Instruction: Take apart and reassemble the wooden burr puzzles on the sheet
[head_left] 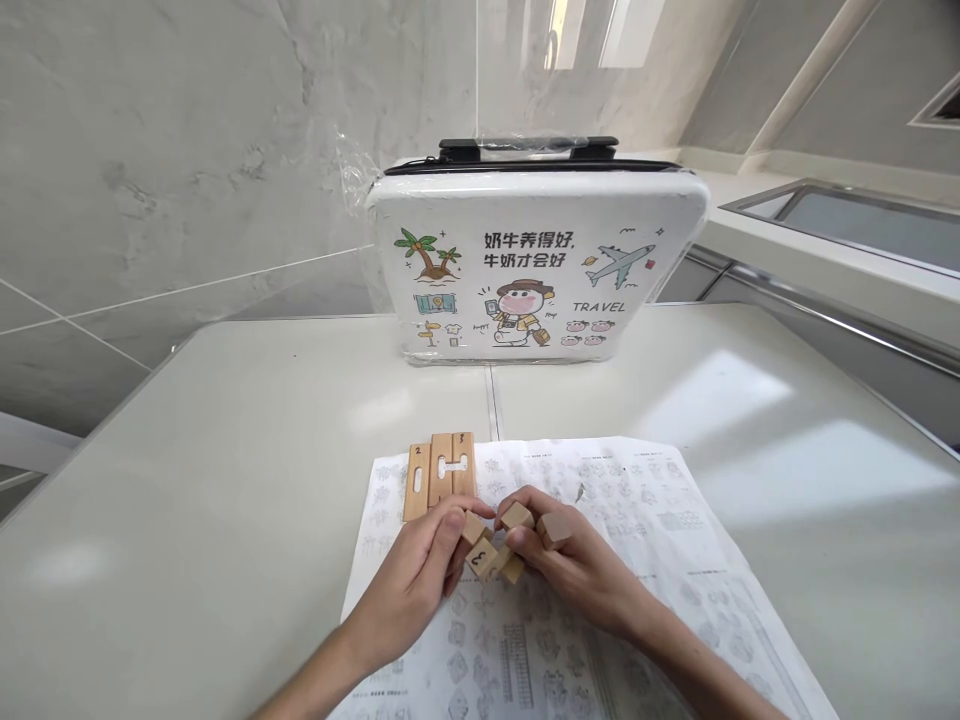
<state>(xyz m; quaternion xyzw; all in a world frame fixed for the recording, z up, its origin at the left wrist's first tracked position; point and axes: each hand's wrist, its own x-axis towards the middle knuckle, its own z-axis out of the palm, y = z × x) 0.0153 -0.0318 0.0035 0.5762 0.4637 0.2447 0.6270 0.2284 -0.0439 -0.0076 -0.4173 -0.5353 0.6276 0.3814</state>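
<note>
Between my two hands I hold several small notched wooden puzzle pieces, close together over the printed sheet. My left hand (pixel 415 567) is closed around a wooden piece with a handwritten number (pixel 481 557), its thumb on top. My right hand (pixel 574 560) pinches other wooden pieces (pixel 517 516), and one block (pixel 553 530) sticks out between its fingers. Whether the pieces are interlocked I cannot tell, as fingers hide the joints. Just beyond my left hand, three flat wooden pieces (pixel 441 470) with cut-outs and handwritten numbers lie side by side.
Under my hands lies a large white sheet (pixel 652 520) with printed diagrams, on a glossy white table (pixel 247 430). A white case (pixel 536 255) with cartoon pictures, a black handle and clear plastic wrap stands at the back by the grey wall (pixel 187 150).
</note>
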